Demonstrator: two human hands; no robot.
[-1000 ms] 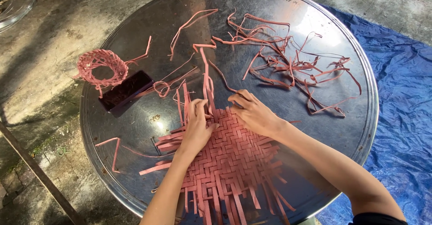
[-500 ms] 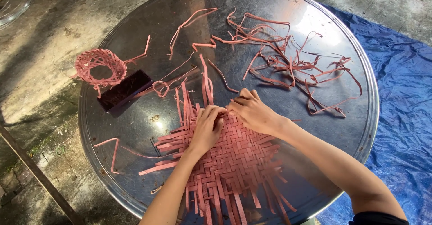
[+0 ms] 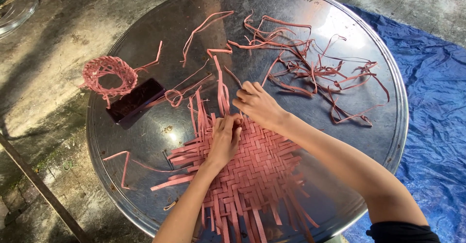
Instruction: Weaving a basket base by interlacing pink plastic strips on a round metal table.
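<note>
Woven pink mat (image 3: pixel 252 170) on round tray (image 3: pixel 383 141); both hands (image 3: pixel 224 138) seemingly pinching its strips.

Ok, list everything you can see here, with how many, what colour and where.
round metal tray: one, silver, fills the middle of the view
woven mat: one, pink, near part of the tray, under both hands
loose strips: a tangled pile, pink, far right of the tray
small woven ring: one, pink, at the tray's left edge
phone: one, dark, left of the tray beside the ring
tarp: one, blue, on the ground at right
concrete ground: grey, at left
left hand: on the mat, fingers at its far edge
right hand: at the mat's far edge, beside the upright strips
</note>
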